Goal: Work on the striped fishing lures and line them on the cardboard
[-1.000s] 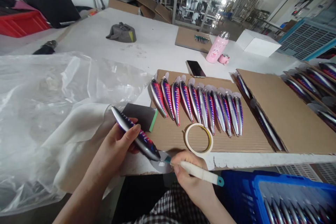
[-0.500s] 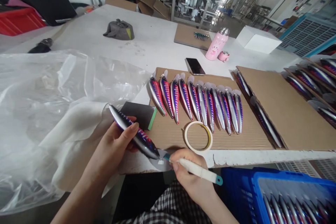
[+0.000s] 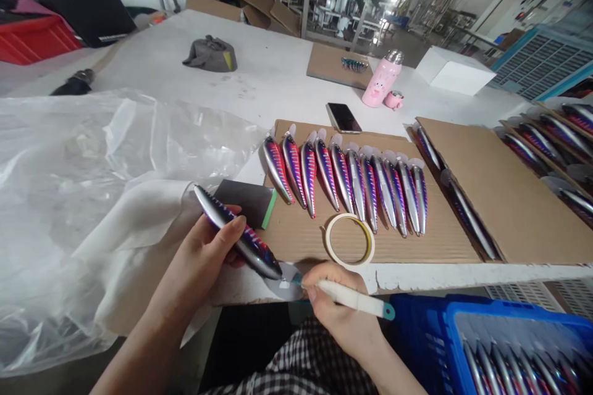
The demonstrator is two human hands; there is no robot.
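My left hand (image 3: pixel 210 250) is wrapped round a fishing lure (image 3: pixel 252 250), dark on the back with purple, red and silver stripes. It tilts down to the right, and its clear lip (image 3: pixel 283 287) points toward my right hand (image 3: pixel 340 302). That hand pinches a slim tool with a white-wrapped handle (image 3: pixel 354 298) and teal ends. The tool's tip is at the lip near the lure's nose; whether it touches I cannot tell. Several similar lures (image 3: pixel 343 179) lie in a row on a cardboard sheet (image 3: pixel 296 241), with a roll of masking tape (image 3: pixel 330 247) in front.
A dark block with a green edge (image 3: pixel 248 200) lies behind my left hand. Plastic sheeting (image 3: pixel 92 154) and white cloth (image 3: pixel 139 222) cover the left. A phone (image 3: pixel 343 117) and pink bottle (image 3: pixel 382 81) stand farther back. A blue crate (image 3: pixel 456 345) of lures sits lower right.
My right hand and the tool have shifted very slightly to the right. The lure in my left hand has barely moved.
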